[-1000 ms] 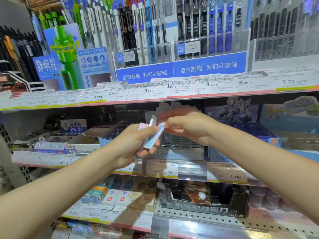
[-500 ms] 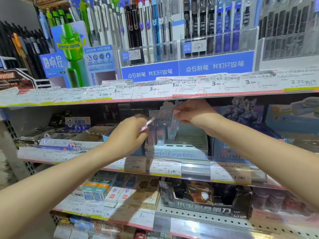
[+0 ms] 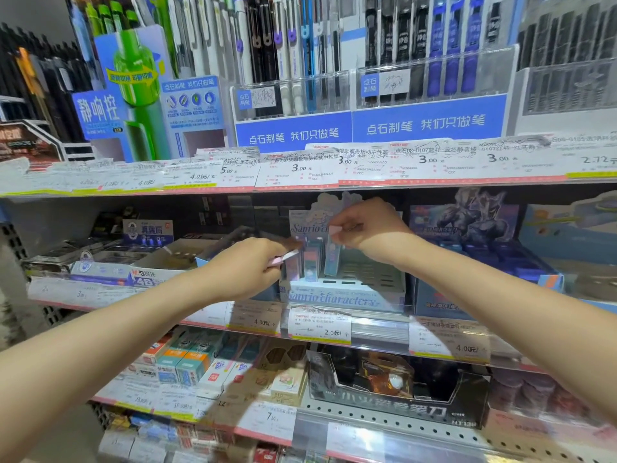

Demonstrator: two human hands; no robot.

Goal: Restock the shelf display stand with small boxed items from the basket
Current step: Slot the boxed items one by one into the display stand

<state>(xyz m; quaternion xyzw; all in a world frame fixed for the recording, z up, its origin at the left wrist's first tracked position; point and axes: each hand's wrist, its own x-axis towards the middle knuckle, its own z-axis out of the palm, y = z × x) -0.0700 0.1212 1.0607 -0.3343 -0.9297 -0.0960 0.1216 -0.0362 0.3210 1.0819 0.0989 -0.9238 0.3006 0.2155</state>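
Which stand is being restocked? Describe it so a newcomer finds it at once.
Go to the middle shelf, under the blue pen racks. The stand sits centre, between an open white box and a dark blue robot display. It alone is pale blue, with cursive "Sanrio characters" lettering and a cartoon dog topper.

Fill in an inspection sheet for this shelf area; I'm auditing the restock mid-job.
Surface: middle shelf, price tags along its edge.
Job's things: pastel display stand, a few small boxes upright at its left, slots at its right bare.
Clutter: eraser boxes on the shelf below.
Grippers: left hand holds a pink box; right hand pinches a blue box.
Cables: nothing seen.
Surroundings: pen racks above.
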